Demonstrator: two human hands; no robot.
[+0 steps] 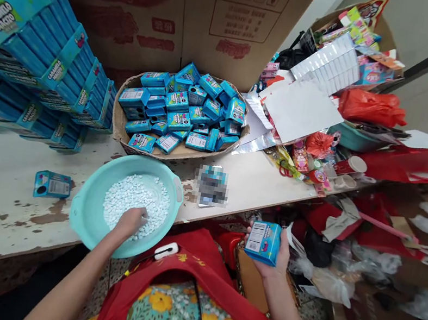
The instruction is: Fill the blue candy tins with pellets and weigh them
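Observation:
A teal plastic basin (88, 198) sits at the table's front edge with a heap of small white candies (136, 201) in it. My left hand (131, 221) reaches into the heap, fingers curled down among the candies; what they hold is hidden. My right hand (272, 253) is off the table's edge to the right, closed around a small blue candy box (263, 241) held upright.
A cardboard tray (118, 126) piled with several blue candy boxes sits behind the basin. Stacks of blue cartons (41, 58) fill the left. One lone blue box (52, 185) lies left of the basin. Papers, wrappers and red bags (372, 106) clutter the right.

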